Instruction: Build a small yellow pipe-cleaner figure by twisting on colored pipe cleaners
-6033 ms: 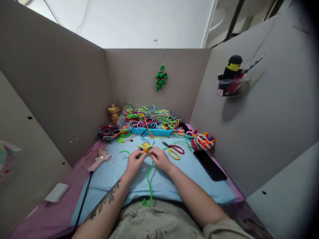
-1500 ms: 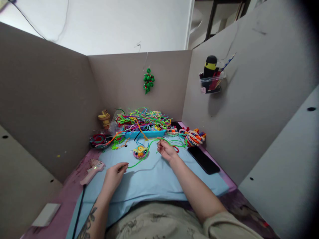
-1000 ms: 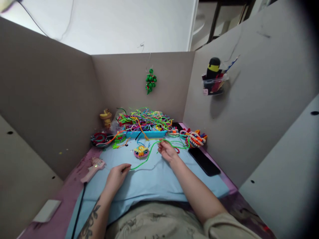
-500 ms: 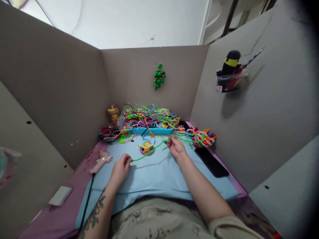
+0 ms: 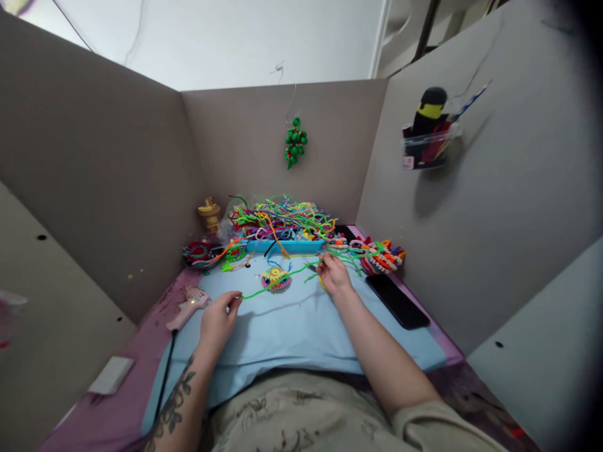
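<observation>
Left hand (image 5: 217,320) and right hand (image 5: 333,274) each pinch an end of a green pipe cleaner (image 5: 273,285)
It stretches across frame centre over the blue mat (image 5: 292,326) and small craft piece (image 5: 276,278); compared with earlier, both hands sit slightly further up the frame

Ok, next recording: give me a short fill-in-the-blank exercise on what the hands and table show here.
1. The left hand pinches one end of a ______ pipe cleaner.
2. The black phone lies on the person's ______ side.
3. The heap of pipe cleaners sits in a ______ tray.
4. The right hand is ______ the table than the left.

Missing words: green; right; blue; farther up
</observation>
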The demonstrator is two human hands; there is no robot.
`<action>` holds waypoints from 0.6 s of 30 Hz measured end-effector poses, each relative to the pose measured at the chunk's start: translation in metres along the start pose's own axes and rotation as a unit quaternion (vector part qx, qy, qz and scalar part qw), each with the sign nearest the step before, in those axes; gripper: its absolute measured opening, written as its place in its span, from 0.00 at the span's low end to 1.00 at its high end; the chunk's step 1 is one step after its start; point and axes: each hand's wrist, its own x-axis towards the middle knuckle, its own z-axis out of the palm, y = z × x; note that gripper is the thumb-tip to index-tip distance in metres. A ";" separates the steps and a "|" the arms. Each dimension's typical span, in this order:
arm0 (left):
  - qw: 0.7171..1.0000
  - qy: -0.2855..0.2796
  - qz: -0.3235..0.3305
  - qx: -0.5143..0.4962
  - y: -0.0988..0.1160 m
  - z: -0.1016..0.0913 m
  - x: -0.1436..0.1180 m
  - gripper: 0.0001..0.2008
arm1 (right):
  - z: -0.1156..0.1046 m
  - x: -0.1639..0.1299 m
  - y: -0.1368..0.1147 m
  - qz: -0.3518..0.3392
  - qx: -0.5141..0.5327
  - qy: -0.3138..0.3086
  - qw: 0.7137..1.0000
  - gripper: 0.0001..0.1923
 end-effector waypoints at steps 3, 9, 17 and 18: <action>0.998 -0.014 0.040 0.056 0.000 -0.001 -0.002 0.15 | 0.001 -0.002 0.000 -0.004 -0.003 -0.017 1.000 0.11; 0.985 -0.072 0.074 0.139 0.004 0.002 -0.005 0.13 | 0.003 -0.003 -0.002 -0.010 -0.007 -0.020 1.000 0.11; 1.000 0.007 -0.025 0.015 -0.005 0.010 0.001 0.11 | 0.009 -0.012 -0.007 0.012 -0.020 -0.043 0.999 0.13; 0.999 0.018 -0.048 -0.009 -0.008 0.010 0.003 0.11 | 0.010 -0.013 -0.008 0.010 -0.023 -0.057 0.998 0.13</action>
